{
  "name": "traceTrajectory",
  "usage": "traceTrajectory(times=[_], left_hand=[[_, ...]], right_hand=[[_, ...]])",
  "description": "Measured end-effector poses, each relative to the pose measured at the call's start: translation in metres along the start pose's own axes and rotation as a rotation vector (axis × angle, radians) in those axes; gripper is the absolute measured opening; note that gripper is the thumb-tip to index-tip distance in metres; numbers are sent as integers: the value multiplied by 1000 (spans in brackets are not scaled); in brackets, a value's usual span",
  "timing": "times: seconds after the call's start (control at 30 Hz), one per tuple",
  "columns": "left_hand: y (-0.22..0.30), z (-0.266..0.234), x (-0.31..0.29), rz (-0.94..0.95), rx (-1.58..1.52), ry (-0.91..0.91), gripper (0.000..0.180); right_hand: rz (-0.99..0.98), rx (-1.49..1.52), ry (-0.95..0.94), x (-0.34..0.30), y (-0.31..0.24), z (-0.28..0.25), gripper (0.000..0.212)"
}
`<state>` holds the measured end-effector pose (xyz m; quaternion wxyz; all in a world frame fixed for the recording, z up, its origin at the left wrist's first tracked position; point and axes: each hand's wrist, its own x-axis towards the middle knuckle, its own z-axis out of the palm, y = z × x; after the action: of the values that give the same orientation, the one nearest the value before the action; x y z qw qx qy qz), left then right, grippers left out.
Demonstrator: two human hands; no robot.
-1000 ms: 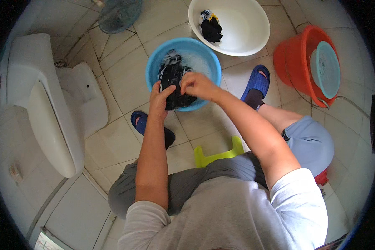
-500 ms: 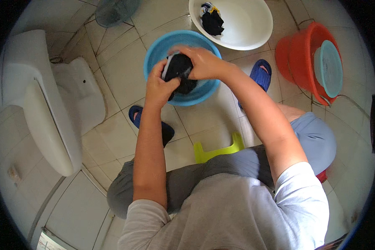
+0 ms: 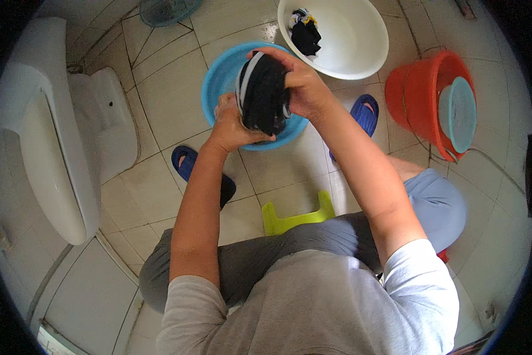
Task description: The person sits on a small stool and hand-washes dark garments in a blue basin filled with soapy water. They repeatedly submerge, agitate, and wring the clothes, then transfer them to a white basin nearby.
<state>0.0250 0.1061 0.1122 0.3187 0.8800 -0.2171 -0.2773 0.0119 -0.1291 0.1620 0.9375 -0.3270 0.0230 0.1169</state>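
Both hands hold up a black cloth item with white stripes (image 3: 266, 94); whether it is a sock or another garment, I cannot tell. My left hand (image 3: 233, 125) grips its lower left side, the thumb along the bottom. Around the upper right edge, my right hand (image 3: 306, 86) curls its fingers. The cloth looks spread between the hands, over a light blue basin (image 3: 211, 77) on the tiled floor. Most of the basin's inside is hidden by the hands and cloth.
A white basin (image 3: 354, 41) beyond holds bunched cloths, black, white and yellow (image 3: 305, 34). To the right stands a red bucket (image 3: 405, 94) with a pale blue bowl (image 3: 458, 112). A green stool (image 3: 295, 222) is beneath me; a white toilet (image 3: 53, 148) is at left.
The black cloth has been turned and opened out, showing more of its white stripes. My right hand has shifted to its right edge, my left hand to its lower side.
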Motion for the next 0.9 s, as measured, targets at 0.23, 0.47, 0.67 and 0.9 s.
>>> traceTrajectory(times=[0.23,0.47,0.67,0.9], left_hand=[[2,39,11,-194,-479,104,79],[10,76,19,-521,-93,60,68],[-6,101,-7,-595,140,65,89],[-42,126,17,-682,-20,73,86]], right_hand=[[133,434,372,24,46,-68,40],[276,-1214,481,57,114,-75,70],[263,-2023,460,52,169,-72,88],[166,-1996,399,76,188,-99,59]])
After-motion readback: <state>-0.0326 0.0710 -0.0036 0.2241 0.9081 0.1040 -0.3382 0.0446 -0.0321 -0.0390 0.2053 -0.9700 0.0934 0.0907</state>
